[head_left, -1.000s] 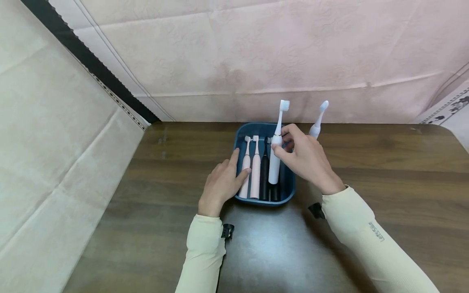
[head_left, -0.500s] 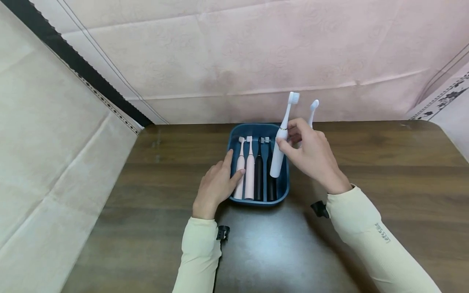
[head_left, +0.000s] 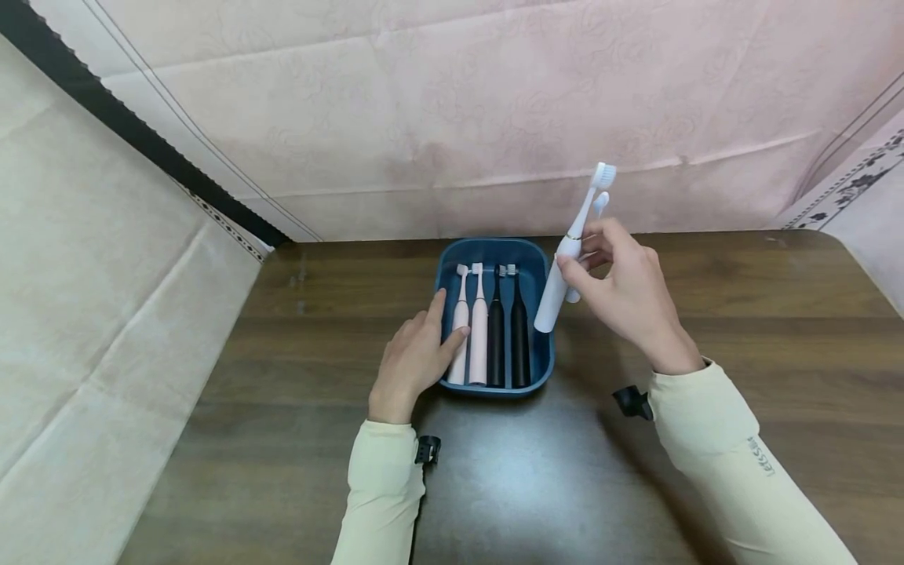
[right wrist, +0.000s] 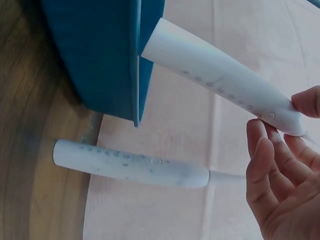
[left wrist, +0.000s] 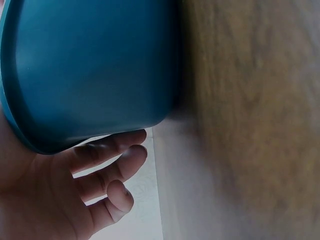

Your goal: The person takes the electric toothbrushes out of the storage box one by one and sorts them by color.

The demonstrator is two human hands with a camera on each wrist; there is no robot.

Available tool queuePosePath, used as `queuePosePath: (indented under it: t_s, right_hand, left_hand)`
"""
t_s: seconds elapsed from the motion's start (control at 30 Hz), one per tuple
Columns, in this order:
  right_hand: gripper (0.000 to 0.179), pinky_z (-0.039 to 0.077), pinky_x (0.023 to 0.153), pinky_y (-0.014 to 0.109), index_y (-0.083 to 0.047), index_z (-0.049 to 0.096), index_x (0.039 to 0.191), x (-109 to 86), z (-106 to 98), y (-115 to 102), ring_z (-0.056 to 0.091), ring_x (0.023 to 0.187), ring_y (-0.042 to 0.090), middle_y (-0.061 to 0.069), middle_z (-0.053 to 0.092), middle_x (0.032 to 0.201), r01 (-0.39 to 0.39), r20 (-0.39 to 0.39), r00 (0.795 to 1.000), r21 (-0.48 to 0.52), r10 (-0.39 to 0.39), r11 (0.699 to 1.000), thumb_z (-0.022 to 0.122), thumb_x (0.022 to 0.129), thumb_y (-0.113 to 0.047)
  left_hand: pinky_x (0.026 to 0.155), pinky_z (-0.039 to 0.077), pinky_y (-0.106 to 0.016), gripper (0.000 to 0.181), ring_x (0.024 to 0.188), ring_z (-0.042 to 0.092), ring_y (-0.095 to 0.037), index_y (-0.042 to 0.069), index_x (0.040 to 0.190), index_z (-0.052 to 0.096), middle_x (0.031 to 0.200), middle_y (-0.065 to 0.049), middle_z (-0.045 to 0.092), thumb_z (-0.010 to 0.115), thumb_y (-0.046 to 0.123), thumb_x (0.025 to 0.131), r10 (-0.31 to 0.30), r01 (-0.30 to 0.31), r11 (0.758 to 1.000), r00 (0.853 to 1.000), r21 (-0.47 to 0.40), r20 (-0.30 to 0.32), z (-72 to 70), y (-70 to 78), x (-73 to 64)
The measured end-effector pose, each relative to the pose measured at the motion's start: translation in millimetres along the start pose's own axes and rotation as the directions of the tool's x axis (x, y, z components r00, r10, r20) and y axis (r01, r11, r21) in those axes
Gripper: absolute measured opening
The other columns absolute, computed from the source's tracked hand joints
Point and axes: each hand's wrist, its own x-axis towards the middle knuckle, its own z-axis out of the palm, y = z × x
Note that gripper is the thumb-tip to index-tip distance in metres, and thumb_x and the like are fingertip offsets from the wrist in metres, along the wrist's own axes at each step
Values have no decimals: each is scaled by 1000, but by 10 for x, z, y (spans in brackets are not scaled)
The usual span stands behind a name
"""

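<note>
My right hand (head_left: pixel 628 302) pinches a white electric toothbrush (head_left: pixel 552 294) between thumb and fingers, at the top of its handle. The toothbrush leans with its bristle head up and right, and its lower end overlaps the right rim of a blue bin (head_left: pixel 497 393). My left hand (head_left: pixel 413 357) holds the bin's left side, thumb over the rim and fingers along the outer wall (left wrist: pixel 95 75). Inside the bin lie two pale pink electric toothbrushes (head_left: pixel 478 341) and two black ones (head_left: pixel 519 337), side by side, heads away from me.
Another white electric toothbrush (right wrist: pixel 130 164) stands upright on the wooden table (head_left: pixel 282 439), right of the bin and mostly behind my right hand in the head view. Pale cloth (head_left: pixel 395 118) hangs behind the table's far edge.
My right hand has carried the white electric toothbrush up and right, from over the bin to its right rim, tilting it further. The left hand stays at the bin's left side.
</note>
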Motion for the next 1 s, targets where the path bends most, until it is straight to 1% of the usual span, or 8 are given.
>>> queuePosePath:
  t_s: [0.23, 0.5, 0.7, 0.73, 0.93, 1.0]
  right_hand:
    - [27, 43, 75, 27, -2, 59, 115, -30, -67, 38, 62, 83, 16, 9, 74, 99, 6, -28, 1000, -19, -6, 1000, 70, 96, -17]
    - [28, 40, 74, 26, -1, 60, 116, -76, -193, 174, 60, 79, 1, 11, 74, 98, -9, -66, 998, -50, 6, 999, 71, 95, -16]
    - [29, 38, 74, 24, -1, 60, 116, -97, -294, 266, 59, 78, -4, 11, 74, 97, -35, -106, 994, -78, 27, 996, 72, 94, -15]
    - [29, 37, 74, 23, -1, 61, 116, -101, -313, 281, 59, 78, -4, 9, 74, 96, -41, -115, 993, -82, 31, 996, 72, 94, -15]
    - [29, 37, 75, 20, -1, 61, 116, -112, -413, 353, 59, 77, -7, -10, 69, 92, -69, -157, 986, -97, 53, 993, 73, 93, -15]
    - [30, 36, 75, 20, -1, 61, 116, -117, -433, 367, 59, 77, -7, -13, 68, 92, -75, -159, 986, -100, 59, 992, 73, 93, -16]
  left_hand:
    - [104, 44, -55, 74, 126, 54, -36, 16, 162, 26, 147, -18, 52, 58, 44, 103, 3, -3, 1000, 1000, -5, -2, 3, -18, -3]
    - [105, 44, -55, 73, 126, 54, -36, 17, 162, 25, 147, -18, 52, 58, 44, 103, 0, 0, 1000, 1000, -8, 13, 9, -30, 1]
    - [103, 45, -55, 74, 123, 55, -35, 16, 162, 25, 145, -18, 53, 59, 44, 102, 3, -3, 1000, 1000, -13, 6, -1, -48, -4]
    - [103, 45, -55, 74, 123, 55, -35, 16, 162, 25, 145, -18, 53, 59, 44, 102, 7, -7, 1000, 1000, -12, 4, -4, -51, -4]
    - [104, 44, -56, 74, 125, 55, -36, 17, 163, 25, 147, -18, 52, 59, 44, 102, 10, -10, 1000, 1000, -8, -1, -4, -66, 4]
    - [104, 44, -56, 74, 126, 54, -36, 17, 163, 25, 147, -18, 52, 58, 44, 103, 12, -12, 1000, 1000, -9, -2, -2, -73, 5]
